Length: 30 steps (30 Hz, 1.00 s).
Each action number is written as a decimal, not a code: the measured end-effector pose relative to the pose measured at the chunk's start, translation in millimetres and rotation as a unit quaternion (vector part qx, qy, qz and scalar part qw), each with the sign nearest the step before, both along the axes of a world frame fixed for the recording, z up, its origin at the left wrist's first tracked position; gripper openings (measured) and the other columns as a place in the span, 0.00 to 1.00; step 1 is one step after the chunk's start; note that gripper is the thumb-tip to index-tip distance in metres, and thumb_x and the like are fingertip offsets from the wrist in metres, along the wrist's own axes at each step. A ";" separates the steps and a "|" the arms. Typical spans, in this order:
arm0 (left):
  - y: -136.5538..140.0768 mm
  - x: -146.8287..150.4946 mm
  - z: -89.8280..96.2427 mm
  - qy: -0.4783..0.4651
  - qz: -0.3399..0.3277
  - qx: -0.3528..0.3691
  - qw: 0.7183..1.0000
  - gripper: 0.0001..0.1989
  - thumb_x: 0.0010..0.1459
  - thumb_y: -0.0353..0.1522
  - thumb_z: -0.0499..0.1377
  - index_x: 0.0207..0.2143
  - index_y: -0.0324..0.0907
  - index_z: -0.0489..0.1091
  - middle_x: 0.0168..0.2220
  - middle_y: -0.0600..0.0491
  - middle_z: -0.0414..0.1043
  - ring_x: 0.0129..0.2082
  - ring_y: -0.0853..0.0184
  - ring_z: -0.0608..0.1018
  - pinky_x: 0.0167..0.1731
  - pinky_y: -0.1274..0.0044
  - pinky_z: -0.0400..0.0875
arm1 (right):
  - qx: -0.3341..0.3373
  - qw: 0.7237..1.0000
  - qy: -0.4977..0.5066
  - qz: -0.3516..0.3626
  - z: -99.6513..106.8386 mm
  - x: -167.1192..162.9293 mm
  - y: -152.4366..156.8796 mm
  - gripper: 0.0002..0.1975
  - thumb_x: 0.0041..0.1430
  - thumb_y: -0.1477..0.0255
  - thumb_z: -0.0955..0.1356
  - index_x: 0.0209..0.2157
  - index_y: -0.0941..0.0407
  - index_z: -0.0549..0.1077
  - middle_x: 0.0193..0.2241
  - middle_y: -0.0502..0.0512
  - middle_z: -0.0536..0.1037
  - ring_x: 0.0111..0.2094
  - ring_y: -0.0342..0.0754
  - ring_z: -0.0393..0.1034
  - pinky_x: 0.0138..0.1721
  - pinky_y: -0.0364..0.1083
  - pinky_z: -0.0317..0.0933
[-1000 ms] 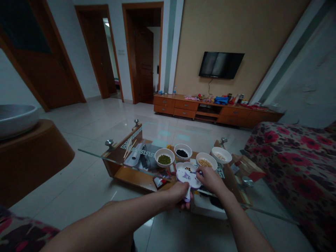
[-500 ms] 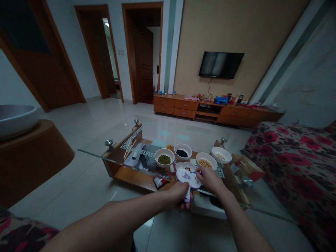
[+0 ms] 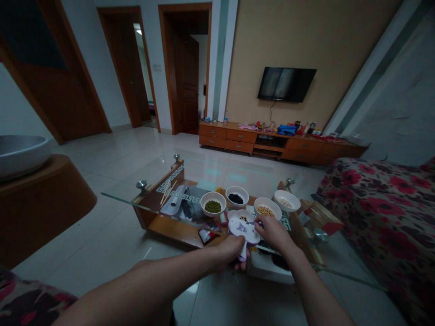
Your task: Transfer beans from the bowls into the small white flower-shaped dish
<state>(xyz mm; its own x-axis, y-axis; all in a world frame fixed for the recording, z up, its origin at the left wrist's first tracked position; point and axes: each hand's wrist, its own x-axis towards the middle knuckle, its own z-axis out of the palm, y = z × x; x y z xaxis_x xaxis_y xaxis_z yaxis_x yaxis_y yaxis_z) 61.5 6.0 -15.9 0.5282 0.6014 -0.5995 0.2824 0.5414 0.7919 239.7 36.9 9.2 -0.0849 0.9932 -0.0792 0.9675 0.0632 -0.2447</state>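
My left hand (image 3: 234, 251) is closed round the handle of a white-and-purple flower-edged plate (image 3: 249, 234) with a purple cartoon print. A few mixed dark and pale beans (image 3: 243, 218) lie near its far side. My right hand (image 3: 270, 231) is closed at the plate's right edge, pinching a thin purplish tool (image 3: 250, 222) whose tip points left over the plate; its kind is unclear. Around the plate's far side stand white bowls: one with green beans (image 3: 213, 207), one with black beans (image 3: 235, 198), one with tan beans (image 3: 265, 211) and one with pale pieces (image 3: 285, 202).
The bowls stand on a glass-topped coffee table (image 3: 129, 198) with chopsticks (image 3: 168, 192) at its left. Packets (image 3: 208, 234) and a white box (image 3: 268, 269) show below the glass. A flower-patterned sofa (image 3: 377, 203) is at right; a TV cabinet (image 3: 238, 136) stands behind.
Almost nothing differs. Both hands, the plate and the thin tool keep nearly the same places, and the bowls stay put.
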 end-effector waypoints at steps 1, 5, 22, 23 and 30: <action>-0.2 0.1 0.9 0.003 0.001 0.000 1.000 0.20 0.62 0.36 0.37 0.26 0.41 0.64 0.14 0.53 0.63 0.10 0.72 0.60 0.15 0.81 0.51 | -0.001 1.000 -0.001 0.001 -1.3 0.3 0.4 0.12 0.59 0.67 0.62 0.37 0.55 0.75 0.37 0.58 0.79 0.37 0.48 0.71 0.34 0.43 0.55; -0.5 0.9 3.1 0.008 0.001 -0.004 1.000 0.22 0.63 0.36 0.36 0.26 0.40 0.64 0.14 0.53 0.62 0.10 0.72 0.60 0.15 0.81 0.51 | 0.002 1.000 -0.002 0.004 -6.4 1.1 2.3 0.12 0.58 0.68 0.62 0.37 0.55 0.75 0.37 0.58 0.79 0.36 0.48 0.71 0.33 0.43 0.54; 0.0 0.7 1.7 0.020 -0.002 -0.006 1.000 0.23 0.63 0.42 0.37 0.28 0.41 0.64 0.15 0.53 0.62 0.12 0.72 0.59 0.15 0.81 0.52 | -0.001 1.000 0.006 0.004 -2.6 0.4 1.5 0.12 0.59 0.68 0.61 0.36 0.55 0.75 0.36 0.57 0.79 0.37 0.48 0.72 0.33 0.43 0.54; 0.0 0.5 1.8 0.018 -0.005 -0.004 1.000 0.23 0.63 0.41 0.37 0.28 0.41 0.64 0.15 0.53 0.62 0.12 0.72 0.59 0.16 0.81 0.52 | -0.002 1.000 0.005 0.006 -2.9 0.7 1.5 0.12 0.59 0.67 0.61 0.36 0.55 0.75 0.36 0.57 0.79 0.37 0.48 0.72 0.33 0.43 0.54; 0.5 0.6 -0.7 0.014 -0.009 -0.009 1.000 0.23 0.63 0.38 0.35 0.28 0.41 0.64 0.14 0.54 0.62 0.11 0.72 0.59 0.16 0.81 0.51 | 0.023 1.000 0.011 0.000 0.1 -0.8 0.6 0.13 0.60 0.66 0.61 0.39 0.54 0.75 0.37 0.57 0.79 0.38 0.48 0.72 0.35 0.43 0.55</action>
<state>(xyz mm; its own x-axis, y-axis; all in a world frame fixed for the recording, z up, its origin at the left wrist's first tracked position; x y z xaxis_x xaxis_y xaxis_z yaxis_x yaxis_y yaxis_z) 62.1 6.5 -16.6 0.5221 0.5811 -0.6243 0.3134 0.5500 0.7741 238.9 37.5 9.4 -0.0866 0.9957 -0.0319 0.9621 0.0753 -0.2621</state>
